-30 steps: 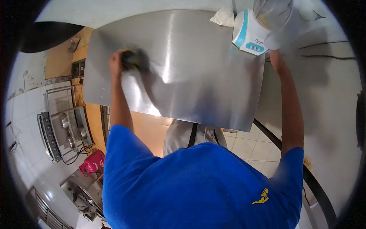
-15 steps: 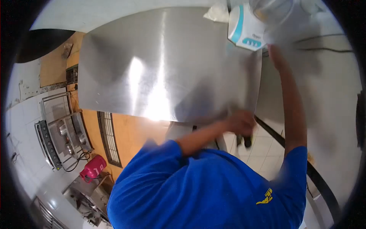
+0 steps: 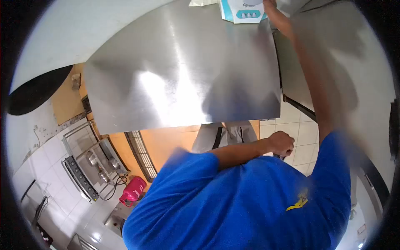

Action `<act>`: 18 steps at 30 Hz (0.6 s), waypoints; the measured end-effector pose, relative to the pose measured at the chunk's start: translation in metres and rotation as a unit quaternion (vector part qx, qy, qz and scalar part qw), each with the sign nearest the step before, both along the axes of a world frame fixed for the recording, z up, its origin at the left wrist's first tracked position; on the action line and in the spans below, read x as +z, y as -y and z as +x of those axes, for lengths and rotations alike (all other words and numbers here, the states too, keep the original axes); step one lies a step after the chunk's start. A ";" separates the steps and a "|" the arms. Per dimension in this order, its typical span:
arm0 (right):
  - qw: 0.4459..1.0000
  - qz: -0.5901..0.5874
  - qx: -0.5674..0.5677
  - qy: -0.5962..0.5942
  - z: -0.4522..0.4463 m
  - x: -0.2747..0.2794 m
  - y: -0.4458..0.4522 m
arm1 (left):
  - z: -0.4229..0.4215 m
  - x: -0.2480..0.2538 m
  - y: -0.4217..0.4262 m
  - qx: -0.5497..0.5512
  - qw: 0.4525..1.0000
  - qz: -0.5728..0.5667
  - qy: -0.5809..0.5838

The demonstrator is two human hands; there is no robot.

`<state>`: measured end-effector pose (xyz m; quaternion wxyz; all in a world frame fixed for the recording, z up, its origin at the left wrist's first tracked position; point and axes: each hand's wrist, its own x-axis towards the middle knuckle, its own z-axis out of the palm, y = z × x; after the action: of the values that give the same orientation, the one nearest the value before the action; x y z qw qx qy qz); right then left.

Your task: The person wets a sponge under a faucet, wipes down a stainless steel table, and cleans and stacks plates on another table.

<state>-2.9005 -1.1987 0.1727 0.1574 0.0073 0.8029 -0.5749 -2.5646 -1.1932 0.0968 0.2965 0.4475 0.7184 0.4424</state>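
One dark object (image 3: 281, 158) — in left hand (image 3: 281, 142) — hangs outside table's edge (image 3: 246, 119).

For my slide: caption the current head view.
Left hand curled by blue shirt, right hand beside white appliance on metal tabletop.

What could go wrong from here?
1. The blender stands close to the metal table's right edge, with the right hand at its side; a shove might send it off.
2. The picture's top cuts off the blender, so the camera may lose that hand.
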 end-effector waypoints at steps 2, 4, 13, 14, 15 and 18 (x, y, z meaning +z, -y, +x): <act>0.998 -0.034 -0.015 0.045 0.026 0.034 0.008 | -0.017 0.004 0.047 0.106 0.993 0.013 -0.045; 1.000 0.004 0.002 0.010 0.002 0.001 -0.001 | -0.023 -0.055 0.183 0.319 0.938 0.138 -0.009; 0.999 -0.022 0.028 -0.016 -0.008 -0.010 -0.006 | -0.047 -0.067 0.280 0.623 0.677 -0.270 -0.285; 1.000 -0.016 0.016 -0.010 -0.006 -0.014 -0.001 | -0.038 -0.075 0.199 0.546 0.778 -0.194 -0.243; 1.000 -0.010 0.003 -0.017 -0.014 -0.015 0.003 | -0.028 -0.077 0.125 0.449 0.869 -0.102 -0.179; 0.999 0.008 -0.015 -0.030 -0.029 -0.017 0.003 | -0.029 0.000 0.002 0.027 0.999 0.043 0.010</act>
<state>-2.9294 -1.2014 0.1557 0.1243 0.0038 0.8118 -0.5705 -2.5932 -1.1948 0.0968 0.2718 0.4357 0.7077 0.4852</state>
